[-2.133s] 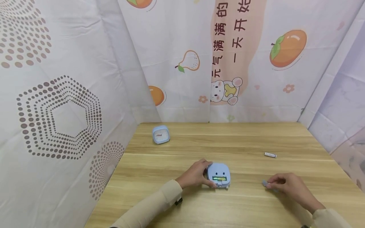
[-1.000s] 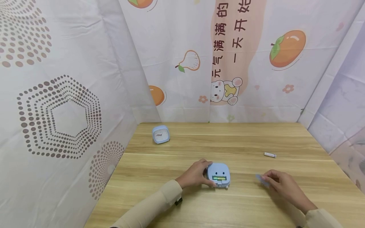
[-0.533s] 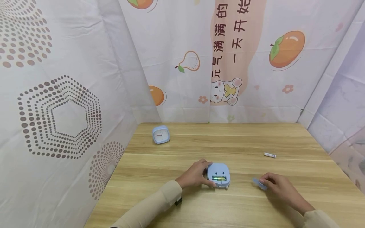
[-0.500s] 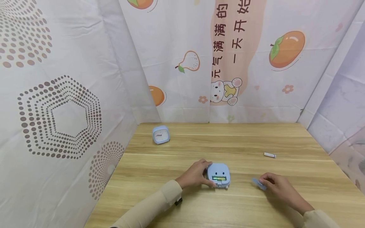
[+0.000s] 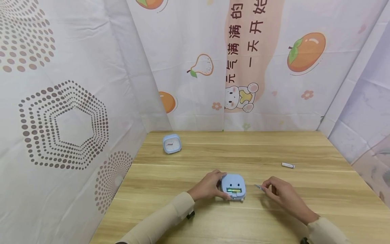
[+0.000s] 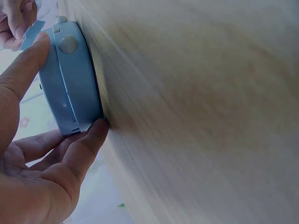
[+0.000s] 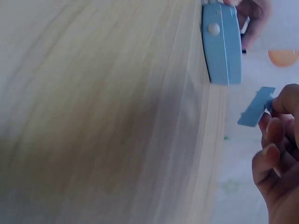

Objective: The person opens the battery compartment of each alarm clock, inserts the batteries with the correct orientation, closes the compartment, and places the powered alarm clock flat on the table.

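- gripping what with the left hand?
- gripping the clock, back up on the table, slot uncovered.
- and with the right hand?
- pinching the small blue cover, raised near the clock, apart from it.

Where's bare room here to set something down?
Between the far clock and the loose battery, or right of that battery. It's crowded where the left hand grips the blue device and the right hand pinches a flat piece.
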The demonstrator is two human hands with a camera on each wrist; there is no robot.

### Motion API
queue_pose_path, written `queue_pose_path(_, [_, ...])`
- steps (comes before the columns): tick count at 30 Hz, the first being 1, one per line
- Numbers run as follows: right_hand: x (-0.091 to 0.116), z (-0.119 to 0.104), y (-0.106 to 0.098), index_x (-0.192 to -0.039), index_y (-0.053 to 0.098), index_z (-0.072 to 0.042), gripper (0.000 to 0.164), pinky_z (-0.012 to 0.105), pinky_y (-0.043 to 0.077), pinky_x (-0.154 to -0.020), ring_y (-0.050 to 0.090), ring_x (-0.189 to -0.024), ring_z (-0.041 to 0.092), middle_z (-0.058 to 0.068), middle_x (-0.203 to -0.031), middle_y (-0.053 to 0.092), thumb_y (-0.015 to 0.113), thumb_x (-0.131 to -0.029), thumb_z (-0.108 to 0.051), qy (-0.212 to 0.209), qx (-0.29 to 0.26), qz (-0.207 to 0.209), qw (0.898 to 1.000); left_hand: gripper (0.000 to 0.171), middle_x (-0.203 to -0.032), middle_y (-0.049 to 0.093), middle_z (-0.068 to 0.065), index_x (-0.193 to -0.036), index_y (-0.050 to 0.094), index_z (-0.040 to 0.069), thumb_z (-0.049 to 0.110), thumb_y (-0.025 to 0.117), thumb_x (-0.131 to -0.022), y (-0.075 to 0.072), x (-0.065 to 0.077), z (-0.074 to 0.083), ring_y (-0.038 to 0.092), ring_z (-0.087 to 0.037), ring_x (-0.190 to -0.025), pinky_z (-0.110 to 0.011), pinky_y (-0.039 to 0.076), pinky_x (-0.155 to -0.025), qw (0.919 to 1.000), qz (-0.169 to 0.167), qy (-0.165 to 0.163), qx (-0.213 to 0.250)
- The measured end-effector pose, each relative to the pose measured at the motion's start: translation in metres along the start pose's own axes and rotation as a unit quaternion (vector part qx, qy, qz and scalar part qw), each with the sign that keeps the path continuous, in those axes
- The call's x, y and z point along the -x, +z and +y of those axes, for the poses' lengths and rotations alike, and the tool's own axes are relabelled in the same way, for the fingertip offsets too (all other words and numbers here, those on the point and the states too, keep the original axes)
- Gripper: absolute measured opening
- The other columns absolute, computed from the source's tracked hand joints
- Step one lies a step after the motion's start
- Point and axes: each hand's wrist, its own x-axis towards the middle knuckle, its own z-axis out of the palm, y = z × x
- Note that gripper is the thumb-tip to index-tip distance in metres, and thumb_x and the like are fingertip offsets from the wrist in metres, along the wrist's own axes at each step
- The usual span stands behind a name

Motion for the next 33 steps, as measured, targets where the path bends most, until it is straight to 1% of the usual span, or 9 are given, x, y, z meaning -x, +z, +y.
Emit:
queue_pose_path(6, [-0.011,-0.016,0.013,-0.09,0.069,-0.022,0.024,0.013,0.037,-0.051,0.041,-0.063,-0.008,-0.02,-0.086,0.056,0.081,-0.084,-0.002,-0.07,0.053,0.022,0.996,0.098,-0.132,0.059,-0.002,-0.151,0.051,0.006,0.052,0.09,-0.074,0.001,-0.001,-0.001,0.055,-0.008,-0.112,-0.025,0.047,-0.099,1.0,0.003,-0.002,0.006])
queue_pose_path(10, [-0.018,-0.022,0.02,-0.09,0.069,-0.019,0.019,0.008,0.037,-0.053,0.044,-0.064,-0.009,-0.017,-0.089,0.061,0.08,-0.083,-0.005,-0.127,0.095,0.037,0.987,0.098,-0.131,0.059,-0.003,-0.151,0.051,0.005,0.051,0.09,-0.074,0.0,-0.002,-0.001,0.054,-0.007,-0.111,-0.025,0.047,-0.099,1.0,0.002,-0.001,0.009])
queue_pose_path(14, [-0.022,-0.026,0.027,-0.092,0.07,-0.014,0.004,0.011,0.043,-0.055,0.052,-0.066,-0.005,-0.011,-0.092,0.064,0.074,-0.091,-0.015,-0.173,0.12,0.042,0.977,0.098,-0.131,0.059,-0.003,-0.15,0.051,0.005,0.051,0.091,-0.073,0.001,-0.003,-0.001,0.055,-0.007,-0.11,-0.024,0.047,-0.098,1.0,0.003,0.0,0.009])
queue_pose_path(15, [-0.023,-0.027,0.028,-0.092,0.07,-0.014,0.005,0.013,0.045,-0.055,0.054,-0.067,-0.004,-0.01,-0.093,0.064,0.071,-0.095,-0.018,-0.182,0.122,0.041,0.975,0.099,-0.131,0.059,-0.003,-0.15,0.051,0.005,0.052,0.09,-0.073,0.001,-0.003,-0.002,0.055,-0.006,-0.11,-0.024,0.047,-0.098,1.0,0.003,0.0,0.007])
queue_pose_path(20, [-0.025,-0.033,0.038,-0.092,0.07,-0.013,0.027,0.018,0.048,-0.055,0.056,-0.068,-0.001,-0.008,-0.092,0.063,0.055,-0.106,-0.03,-0.216,0.134,0.035,0.966,0.1,-0.129,0.06,-0.003,-0.15,0.051,0.004,0.053,0.09,-0.072,0.004,-0.002,-0.004,0.055,-0.007,-0.108,-0.024,0.048,-0.095,1.0,0.006,0.003,0.004])
queue_pose_path(25, [-0.026,-0.039,0.045,-0.093,0.07,-0.01,0.04,0.022,0.05,-0.055,0.059,-0.07,0.004,-0.003,-0.093,0.064,0.041,-0.112,-0.03,-0.251,0.172,0.025,0.952,0.099,-0.131,0.059,-0.003,-0.15,0.051,0.005,0.053,0.09,-0.073,0.004,-0.001,-0.004,0.055,-0.007,-0.11,-0.023,0.048,-0.096,1.0,0.005,0.001,0.007])
queue_pose_path(27, [-0.027,-0.041,0.047,-0.095,0.07,-0.009,0.033,0.023,0.051,-0.056,0.058,-0.072,0.006,-0.002,-0.094,0.063,0.048,-0.11,-0.027,-0.26,0.185,0.015,0.948,0.099,-0.13,0.06,-0.003,-0.15,0.051,0.005,0.053,0.09,-0.073,0.003,-0.001,-0.003,0.055,-0.007,-0.108,-0.023,0.048,-0.095,0.9999,0.006,0.002,0.008])
queue_pose_path(30, [-0.028,-0.043,0.049,-0.097,0.07,-0.008,0.013,0.024,0.052,-0.057,0.058,-0.074,0.007,0.0,-0.096,0.063,0.069,-0.099,-0.02,-0.265,0.2,-0.002,0.943,0.098,-0.128,0.06,-0.003,-0.15,0.052,0.004,0.052,0.09,-0.073,0.002,-0.002,-0.003,0.055,-0.007,-0.105,-0.023,0.048,-0.093,0.9999,0.007,0.004,0.009])
queue_pose_path(33, [-0.029,-0.045,0.051,-0.099,0.071,-0.006,0.018,0.026,0.056,-0.061,0.062,-0.079,0.01,0.003,-0.097,0.065,0.08,-0.085,-0.015,-0.273,0.213,-0.014,0.938,0.098,-0.127,0.06,-0.003,-0.149,0.052,0.004,0.052,0.09,-0.073,0.002,-0.003,-0.003,0.055,-0.007,-0.105,-0.022,0.048,-0.093,0.9999,0.007,0.002,0.009])
